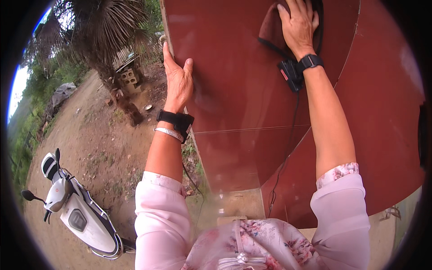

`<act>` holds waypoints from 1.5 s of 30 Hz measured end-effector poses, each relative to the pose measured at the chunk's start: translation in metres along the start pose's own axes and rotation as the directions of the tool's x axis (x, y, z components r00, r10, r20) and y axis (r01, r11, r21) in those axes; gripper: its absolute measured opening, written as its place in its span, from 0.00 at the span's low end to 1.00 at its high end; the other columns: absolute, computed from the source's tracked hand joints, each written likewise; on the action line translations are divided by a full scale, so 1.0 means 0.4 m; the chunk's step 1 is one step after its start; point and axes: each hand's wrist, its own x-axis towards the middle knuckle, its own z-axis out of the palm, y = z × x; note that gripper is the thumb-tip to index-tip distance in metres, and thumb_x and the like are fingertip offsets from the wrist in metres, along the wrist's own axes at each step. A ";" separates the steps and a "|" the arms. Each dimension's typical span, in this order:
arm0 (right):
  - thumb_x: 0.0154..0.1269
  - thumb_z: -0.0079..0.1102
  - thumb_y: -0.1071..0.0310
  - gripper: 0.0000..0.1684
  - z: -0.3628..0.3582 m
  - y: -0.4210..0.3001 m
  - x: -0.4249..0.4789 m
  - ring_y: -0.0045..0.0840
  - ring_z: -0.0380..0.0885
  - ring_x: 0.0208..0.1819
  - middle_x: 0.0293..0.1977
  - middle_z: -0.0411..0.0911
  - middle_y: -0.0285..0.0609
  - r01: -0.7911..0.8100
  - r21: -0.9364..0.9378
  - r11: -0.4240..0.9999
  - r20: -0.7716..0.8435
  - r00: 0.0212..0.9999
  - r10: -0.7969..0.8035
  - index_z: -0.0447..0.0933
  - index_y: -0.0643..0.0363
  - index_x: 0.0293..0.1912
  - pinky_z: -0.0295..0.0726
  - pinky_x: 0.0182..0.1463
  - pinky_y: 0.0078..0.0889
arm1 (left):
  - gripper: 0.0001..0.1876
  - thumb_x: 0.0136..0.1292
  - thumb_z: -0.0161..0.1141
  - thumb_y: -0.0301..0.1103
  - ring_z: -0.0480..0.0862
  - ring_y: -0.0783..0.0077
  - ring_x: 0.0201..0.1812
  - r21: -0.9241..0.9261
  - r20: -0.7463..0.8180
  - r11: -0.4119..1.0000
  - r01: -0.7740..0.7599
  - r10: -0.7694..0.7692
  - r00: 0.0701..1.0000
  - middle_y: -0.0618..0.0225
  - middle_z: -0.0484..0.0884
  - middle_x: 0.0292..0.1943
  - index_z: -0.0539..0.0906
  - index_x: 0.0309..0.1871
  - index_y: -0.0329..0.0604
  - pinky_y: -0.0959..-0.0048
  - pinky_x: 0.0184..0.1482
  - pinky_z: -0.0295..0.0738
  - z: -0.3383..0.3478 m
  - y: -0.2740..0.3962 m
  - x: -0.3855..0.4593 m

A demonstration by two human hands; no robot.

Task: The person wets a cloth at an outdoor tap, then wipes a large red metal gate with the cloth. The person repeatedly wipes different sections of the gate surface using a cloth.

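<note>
A glossy dark red panel [233, 84] with seams fills the middle and right of the view. My left hand [179, 79] rests along the panel's left edge, thumb over the red surface, fingers stretched up beside the edge. My right hand [299, 28] lies flat on a brown cloth with a dark border [271, 32] against the panel near the top; whether the fingers grip it is hard to tell. Each wrist wears a black strap, with a small black device [291, 76] by the right one. A thin black cable [281, 165] runs down from that device.
A white scooter [84, 216] stands on the dirt ground at lower left. Beyond the panel's left edge are a palm tree [116, 91] and stacked hollow blocks [129, 77]. Another cable [195, 185] hangs by the left sleeve. A metal bracket [391, 213] shows below the panel at right.
</note>
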 end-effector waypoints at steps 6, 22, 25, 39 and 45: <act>0.61 0.56 0.60 0.24 0.006 -0.325 -0.068 0.36 0.67 0.60 0.54 0.74 0.37 0.063 0.262 0.963 0.163 0.981 -0.108 0.74 0.37 0.58 0.64 0.60 0.54 | 0.38 0.66 0.56 0.31 0.61 0.46 0.67 0.148 -0.084 0.989 -0.011 0.023 0.996 0.43 0.59 0.67 0.47 0.73 0.37 0.58 0.68 0.54 -0.005 -0.033 -0.008; 0.67 0.52 0.62 0.30 -0.129 0.174 -0.212 0.45 0.52 0.71 0.68 0.59 0.50 -0.347 -0.055 0.936 0.023 0.937 0.349 0.62 0.49 0.68 0.48 0.71 0.53 | 0.36 0.72 0.50 0.48 0.63 0.61 0.66 -0.059 0.018 0.994 0.092 -0.091 0.996 0.53 0.62 0.67 0.49 0.72 0.36 0.67 0.68 0.55 -0.015 -0.019 -0.011; 0.68 0.51 0.55 0.27 -0.120 0.199 -0.302 0.46 0.61 0.66 0.62 0.67 0.51 -0.413 -0.066 0.909 -0.134 0.906 0.402 0.66 0.53 0.63 0.57 0.67 0.49 | 0.35 0.72 0.49 0.49 0.66 0.61 0.64 -0.041 0.039 0.989 0.145 -0.143 0.989 0.53 0.65 0.65 0.51 0.71 0.35 0.67 0.66 0.58 -0.016 0.000 -0.015; 0.58 0.55 0.66 0.26 -0.111 -0.378 -0.475 0.38 0.66 0.58 0.56 0.70 0.38 -0.178 0.450 0.875 0.435 0.899 -0.041 0.74 0.42 0.58 0.69 0.56 0.50 | 0.32 0.73 0.49 0.43 0.68 0.60 0.62 0.081 0.071 0.984 0.161 -0.167 0.983 0.51 0.67 0.62 0.51 0.70 0.34 0.66 0.65 0.59 -0.020 -0.032 -0.003; 0.62 0.46 0.65 0.17 -0.189 -0.299 -0.663 0.28 0.69 0.58 0.53 0.71 0.32 -0.301 0.561 0.772 0.701 0.668 -0.250 0.77 0.39 0.49 0.73 0.55 0.38 | 0.33 0.74 0.45 0.48 0.64 0.61 0.66 0.100 0.048 0.988 0.113 -0.119 0.992 0.52 0.62 0.67 0.49 0.71 0.34 0.66 0.68 0.56 -0.042 -0.029 -0.004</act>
